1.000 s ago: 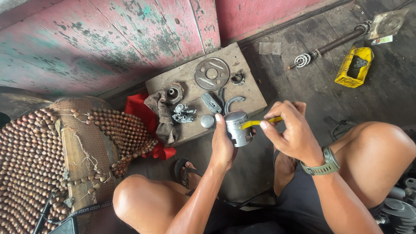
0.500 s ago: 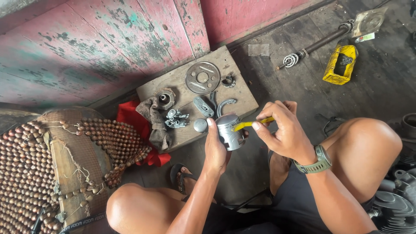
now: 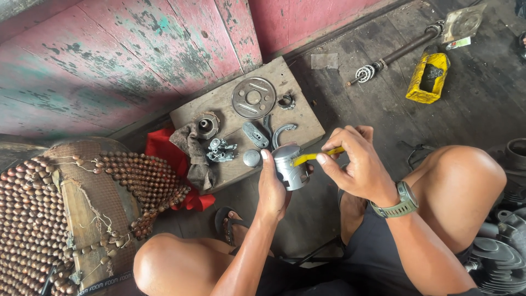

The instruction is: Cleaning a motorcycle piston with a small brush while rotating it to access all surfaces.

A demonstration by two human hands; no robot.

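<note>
Centre of view: a short silver-grey metal piston [image 3: 290,166], cylinder-shaped, held above the floor between the person's knees, just in front of the wooden board. The left hand [image 3: 272,189] wraps it from below, thumb up along its side, its grip closed around the skirt. The right hand [image 3: 356,164] pinches a slim yellow-handled tool [image 3: 318,156], the grip narrow and firm, with the tool's tip laid against the piston's upper edge.

The work appears to be in mid-course: the piston is off the engine and under attention at its crown or ring area. Whether any ring is seated cannot be told.

Beyond the hands, the weathered wooden board [image 3: 298,96] serves as a surface carrying a round perforated metal plate [image 3: 253,98], a curved grey shoe-shaped part [image 3: 282,132], a small cast metal assembly [image 3: 220,150] and a greasy brown rag [image 3: 193,151]; these lie untouched. A long steel shaft [image 3: 397,53] and a yellow plastic container [image 3: 427,77] rest well apart on the floor.
</note>
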